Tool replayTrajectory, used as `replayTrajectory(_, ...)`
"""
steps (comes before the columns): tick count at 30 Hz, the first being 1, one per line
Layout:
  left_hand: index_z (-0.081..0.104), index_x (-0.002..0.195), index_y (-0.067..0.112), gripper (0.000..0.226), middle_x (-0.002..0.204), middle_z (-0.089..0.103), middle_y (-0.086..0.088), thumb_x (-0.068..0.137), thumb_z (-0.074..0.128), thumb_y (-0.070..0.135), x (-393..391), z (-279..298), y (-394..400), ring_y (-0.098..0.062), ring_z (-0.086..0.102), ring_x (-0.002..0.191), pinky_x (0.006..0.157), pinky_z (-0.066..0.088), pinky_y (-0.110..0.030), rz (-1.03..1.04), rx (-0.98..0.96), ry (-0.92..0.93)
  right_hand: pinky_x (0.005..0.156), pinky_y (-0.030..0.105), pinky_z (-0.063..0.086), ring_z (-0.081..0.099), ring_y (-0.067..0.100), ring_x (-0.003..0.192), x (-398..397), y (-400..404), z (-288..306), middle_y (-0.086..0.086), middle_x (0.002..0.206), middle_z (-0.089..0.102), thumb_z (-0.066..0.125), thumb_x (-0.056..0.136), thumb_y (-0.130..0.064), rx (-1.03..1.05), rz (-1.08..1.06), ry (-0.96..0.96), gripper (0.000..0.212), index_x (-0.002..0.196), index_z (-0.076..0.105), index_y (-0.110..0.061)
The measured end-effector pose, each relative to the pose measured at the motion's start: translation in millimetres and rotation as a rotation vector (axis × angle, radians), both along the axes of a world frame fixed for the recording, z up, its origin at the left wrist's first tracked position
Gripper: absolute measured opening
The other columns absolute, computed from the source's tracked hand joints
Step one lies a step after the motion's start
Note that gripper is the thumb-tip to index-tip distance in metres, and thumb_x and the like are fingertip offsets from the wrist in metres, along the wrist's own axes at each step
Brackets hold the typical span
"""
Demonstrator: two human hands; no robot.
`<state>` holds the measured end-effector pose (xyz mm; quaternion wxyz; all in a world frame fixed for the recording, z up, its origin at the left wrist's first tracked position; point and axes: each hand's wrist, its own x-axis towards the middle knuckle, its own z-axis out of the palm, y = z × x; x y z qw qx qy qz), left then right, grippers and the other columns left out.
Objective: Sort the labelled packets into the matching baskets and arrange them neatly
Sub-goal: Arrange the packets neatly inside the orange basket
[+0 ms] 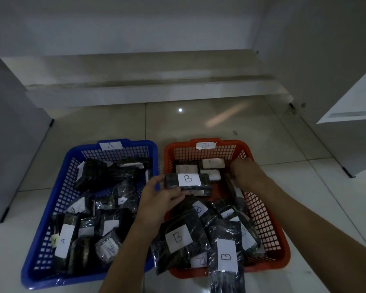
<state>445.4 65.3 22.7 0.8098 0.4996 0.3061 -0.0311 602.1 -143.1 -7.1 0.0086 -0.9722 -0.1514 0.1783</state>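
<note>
A blue basket [51,208] labelled A sits on the left, full of dark packets with white A labels [63,240]. Beside it on the right is an orange basket [268,225] labelled B, holding dark packets marked B [178,237]. My left hand [159,197] grips a dark B packet [188,180] by its left end, above the orange basket's left side. My right hand [245,172] reaches into the far right of the orange basket, fingers down among packets; what they touch is blurred. Three B packets [211,163] lie flat in a neat group at the basket's far end.
Both baskets stand on a pale tiled floor [199,123]. A low step [146,81] runs along the wall behind. A grey cabinet [9,144] stands at left and white furniture [351,123] at right. One long B packet [227,261] hangs over the orange basket's near rim.
</note>
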Motion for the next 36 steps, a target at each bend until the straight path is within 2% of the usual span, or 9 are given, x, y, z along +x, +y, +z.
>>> replayTrajectory(4,0.053,0.123,0.007,0.041,0.115,0.070,-0.019,0.087,0.062,-0.010,-3,-1,0,-0.028,0.073,0.097,0.091,0.055,-0.037,0.058,-0.046,0.004,0.068,0.027,0.046,0.056,0.017,0.080,-15,-2,-7,0.000,0.088,0.058,0.081,0.077,-0.027,0.020,-0.065,0.099,0.032,0.092,0.054,-0.017)
replayTrajectory(11,0.054,0.123,0.007,0.039,0.103,0.074,-0.019,0.088,0.061,-0.010,-12,5,2,-0.029,0.073,0.095,0.094,0.053,-0.039,0.083,-0.074,-0.004,0.082,0.036,0.058,0.069,0.023,0.091,-26,-1,-17,0.005,0.096,0.070,0.077,0.081,-0.016,0.208,0.000,-0.113,0.023,0.102,0.068,-0.013)
replayTrajectory(13,0.055,0.120,0.008,0.037,0.100,0.075,-0.019,0.088,0.060,-0.010,-13,5,4,-0.029,0.073,0.095,0.094,0.053,-0.040,0.090,-0.069,-0.007,0.086,0.030,0.056,0.067,0.014,0.093,-25,-9,-16,-0.002,0.100,0.071,0.075,0.085,-0.015,0.234,0.084,0.024,0.014,0.098,0.073,-0.016)
replayTrajectory(17,0.056,0.118,0.009,0.036,0.100,0.075,-0.018,0.088,0.061,-0.009,-16,5,3,-0.030,0.073,0.096,0.093,0.053,-0.040,0.084,-0.057,-0.008,0.081,0.033,0.061,0.066,0.015,0.094,-28,-22,-13,-0.002,0.110,0.068,0.069,0.088,-0.018,-0.054,0.245,0.440,0.036,0.121,0.064,-0.030)
replayTrajectory(22,0.055,0.120,0.009,0.036,0.105,0.074,-0.018,0.089,0.060,-0.008,-17,3,-2,-0.029,0.073,0.097,0.091,0.054,-0.038,0.069,-0.072,-0.012,0.075,0.035,0.062,0.069,0.018,0.084,-27,-28,0,-0.001,0.091,0.068,0.068,0.083,-0.006,0.023,0.269,0.481,0.034,0.114,0.070,-0.020)
replayTrajectory(27,0.059,0.119,0.008,0.033,0.109,0.073,-0.016,0.091,0.056,-0.010,-16,2,-8,-0.030,0.072,0.100,0.093,0.053,-0.037,0.035,-0.051,-0.038,0.080,0.038,0.062,0.071,0.021,0.091,-35,-35,2,0.001,0.097,0.072,0.054,0.085,0.006,0.109,0.215,0.561,0.040,0.101,0.075,-0.024)
replayTrajectory(30,0.062,0.115,0.010,0.030,0.108,0.074,-0.014,0.092,0.054,-0.008,-11,1,-11,-0.029,0.072,0.100,0.090,0.057,-0.034,0.009,-0.010,-0.034,0.082,0.035,0.061,0.071,0.018,0.094,-32,-36,17,-0.003,0.106,0.070,0.057,0.094,-0.003,0.381,0.061,0.466,0.030,0.113,0.071,-0.021)
replayTrajectory(33,0.063,0.118,0.005,0.029,0.110,0.073,-0.016,0.094,0.052,-0.007,1,-4,-18,-0.028,0.072,0.100,0.093,0.056,-0.036,-0.030,0.029,-0.019,0.072,0.027,0.060,0.074,0.021,0.094,-38,-16,32,0.006,0.109,0.073,0.066,0.095,-0.024,0.934,-0.254,0.589,0.024,0.117,0.068,-0.014)
replayTrajectory(36,0.063,0.114,-0.002,0.023,0.108,0.072,-0.020,0.094,0.052,-0.007,24,-11,-27,-0.027,0.072,0.098,0.091,0.057,-0.035,0.022,-0.052,0.033,0.070,0.030,0.062,0.075,0.027,0.088,-34,7,24,0.018,0.109,0.072,0.074,0.088,-0.009,1.174,-0.486,0.653,0.025,0.112,0.068,-0.005)
